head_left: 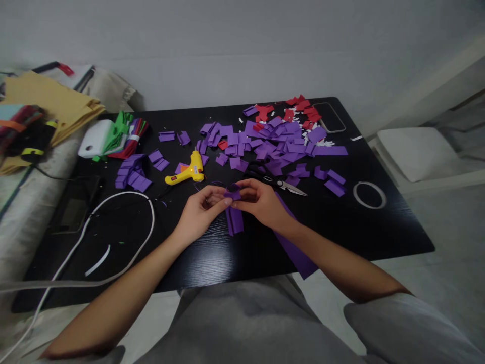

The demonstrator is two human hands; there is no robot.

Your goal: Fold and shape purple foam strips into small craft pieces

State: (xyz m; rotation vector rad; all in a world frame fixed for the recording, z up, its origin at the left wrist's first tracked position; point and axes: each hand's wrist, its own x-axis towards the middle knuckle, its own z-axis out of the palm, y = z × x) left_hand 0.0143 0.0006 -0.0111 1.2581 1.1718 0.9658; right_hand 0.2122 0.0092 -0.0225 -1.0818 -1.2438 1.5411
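Near the front of the black table, my left hand (202, 208) and my right hand (259, 199) meet with fingertips closed on a small folded purple paper piece (232, 193). Just below the fingers lies another folded purple piece (235, 221), partly covered by them; I cannot tell whether the two are joined. A long purple strip (297, 253) passes beneath my right forearm. Scissors (284, 187) with black handles rest beyond my right hand. Beyond my left hand lies a yellow glue gun (187, 172).
Many folded purple pieces (280, 136) are heaped at the back, with red scraps (303, 108) behind. A roll of tape (369, 195) lies right, a phone-like frame (329, 117) at the back right. A white cable (151, 217) loops at left beside colored sheets (125, 134).
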